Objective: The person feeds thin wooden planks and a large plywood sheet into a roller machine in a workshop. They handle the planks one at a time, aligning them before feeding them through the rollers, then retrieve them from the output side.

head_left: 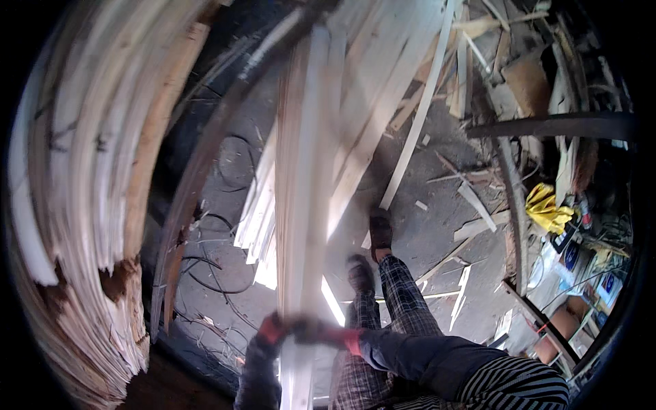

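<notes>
Your left hand [272, 328] and right hand [316, 333] met long, pale wooden boards [306, 225], seemingly stiff, best edge-held; blur hid the fingers' closure.

Head view, seen from my remote station. The wearer's left hand [271, 329] grips the left edge of a long pale board [314, 178]; the right hand [309, 333] lies across it, fingers closed, both motion-blurred. At left I see a tall timber stack [102, 150]; beside it, dark cables [217, 266] on the grey floor [417, 232]; at far right, a crumpled yellow item [547, 209] near scrap wood [511, 225].
</notes>
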Tool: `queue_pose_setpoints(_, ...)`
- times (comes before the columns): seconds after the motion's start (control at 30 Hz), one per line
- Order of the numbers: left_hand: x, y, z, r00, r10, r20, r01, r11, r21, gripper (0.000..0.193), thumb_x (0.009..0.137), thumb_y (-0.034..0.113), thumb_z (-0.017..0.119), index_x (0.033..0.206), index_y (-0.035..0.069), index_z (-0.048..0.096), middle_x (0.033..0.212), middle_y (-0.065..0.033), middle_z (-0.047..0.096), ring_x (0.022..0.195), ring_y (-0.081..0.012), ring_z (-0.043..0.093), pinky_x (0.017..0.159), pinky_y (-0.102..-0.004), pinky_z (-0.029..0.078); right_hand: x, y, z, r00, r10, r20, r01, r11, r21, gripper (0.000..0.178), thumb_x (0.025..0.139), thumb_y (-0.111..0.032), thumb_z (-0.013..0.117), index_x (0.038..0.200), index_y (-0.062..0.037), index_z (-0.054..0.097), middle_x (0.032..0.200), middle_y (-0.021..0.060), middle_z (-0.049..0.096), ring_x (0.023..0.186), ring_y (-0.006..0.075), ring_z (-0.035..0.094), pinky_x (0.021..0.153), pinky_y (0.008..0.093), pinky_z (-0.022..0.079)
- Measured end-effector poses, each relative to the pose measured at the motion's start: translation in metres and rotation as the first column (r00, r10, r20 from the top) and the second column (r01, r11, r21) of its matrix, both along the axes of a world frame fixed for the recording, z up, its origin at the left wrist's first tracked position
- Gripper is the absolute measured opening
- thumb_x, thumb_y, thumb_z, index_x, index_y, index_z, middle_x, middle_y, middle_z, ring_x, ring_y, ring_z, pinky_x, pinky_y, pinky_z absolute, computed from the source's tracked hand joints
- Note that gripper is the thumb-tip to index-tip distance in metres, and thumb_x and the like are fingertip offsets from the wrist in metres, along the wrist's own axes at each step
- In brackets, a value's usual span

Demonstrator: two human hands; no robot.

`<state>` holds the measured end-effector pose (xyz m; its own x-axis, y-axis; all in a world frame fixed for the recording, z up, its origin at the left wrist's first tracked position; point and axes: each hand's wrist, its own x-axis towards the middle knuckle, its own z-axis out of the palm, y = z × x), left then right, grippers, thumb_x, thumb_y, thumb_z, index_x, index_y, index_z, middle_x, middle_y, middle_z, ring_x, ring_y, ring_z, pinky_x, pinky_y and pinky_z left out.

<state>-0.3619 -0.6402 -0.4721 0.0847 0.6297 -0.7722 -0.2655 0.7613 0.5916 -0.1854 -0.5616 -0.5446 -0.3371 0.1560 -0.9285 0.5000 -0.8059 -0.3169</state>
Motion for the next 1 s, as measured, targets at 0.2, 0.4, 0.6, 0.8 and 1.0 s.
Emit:
queue_pose_setpoints(0.2, 0.051, -0.041, 0.219, 0.887, -0.262, -0.380, 0.159, 0.946, -0.281, 0.048, 0.061, 0.024, 0.077, 0.096, -0.003, 0.059, 0.089, -0.0147, 0.064, 0.080, -0.0203, 0.061, 0.074, -0.0321, 0.049, 0.043, -0.008, 0.137, 0.994, 0.016, -0.108, 0.001, 0.988, 0.153, 0.050, 0.081, -0.026, 0.057, 0.121, -0.0008, 0.039, 0.109, 0.0100, 0.053, 0.098, 0.0188, 0.050, 0.083, 0.0303, 0.041)
queue_pose_setpoints(0.4, 0.106, -0.017, 0.299, 0.856, -0.164, -0.489, 0.120, 0.985, -0.120, 0.046, 0.062, 0.021, 0.076, 0.097, -0.003, 0.059, 0.089, -0.0148, 0.064, 0.080, -0.0202, 0.061, 0.073, -0.0319, 0.049, 0.091, 0.032, 0.260, 0.975, 0.142, -0.171, -0.074, 0.932, 0.355, 0.048, 0.083, -0.028, 0.054, 0.121, -0.0010, 0.039, 0.111, 0.0099, 0.052, 0.100, 0.0179, 0.049, 0.085, 0.0302, 0.040)
queue_pose_setpoints(0.6, 0.151, 0.056, 0.416, 0.771, -0.172, -0.614, 0.274, 0.959, 0.076, 0.045, 0.062, 0.019, 0.076, 0.098, -0.003, 0.059, 0.089, -0.0148, 0.063, 0.079, -0.0201, 0.062, 0.072, -0.0317, 0.050, 0.149, 0.066, 0.363, 0.943, 0.101, -0.318, 0.067, 0.876, 0.478, 0.047, 0.085, -0.030, 0.051, 0.121, -0.0012, 0.039, 0.113, 0.0098, 0.051, 0.103, 0.0171, 0.047, 0.087, 0.0300, 0.039)
queue_pose_setpoints(0.8, 0.236, 0.117, 0.522, 0.731, -0.099, -0.675, 0.399, 0.864, 0.306, 0.043, 0.063, 0.016, 0.075, 0.098, -0.003, 0.059, 0.090, -0.0149, 0.063, 0.079, -0.0200, 0.062, 0.072, -0.0316, 0.050, 0.223, 0.089, 0.448, 0.843, 0.176, -0.509, 0.183, 0.795, 0.578, 0.046, 0.087, -0.032, 0.048, 0.120, -0.0014, 0.039, 0.115, 0.0098, 0.049, 0.105, 0.0163, 0.046, 0.089, 0.0299, 0.037)
queue_pose_setpoints(1.0, 0.410, 0.259, 0.616, 0.830, -0.134, -0.541, 0.475, 0.678, 0.561, 0.038, 0.064, 0.005, 0.071, 0.099, -0.004, 0.059, 0.092, -0.0132, 0.063, 0.080, -0.0199, 0.062, 0.072, -0.0308, 0.051, 0.361, 0.152, 0.559, 0.635, -0.048, -0.771, 0.660, 0.553, 0.509, 0.061, 0.081, -0.034, 0.059, 0.129, -0.0051, 0.033, 0.119, 0.0086, 0.048, 0.106, 0.0149, 0.046, 0.090, 0.0300, 0.037)
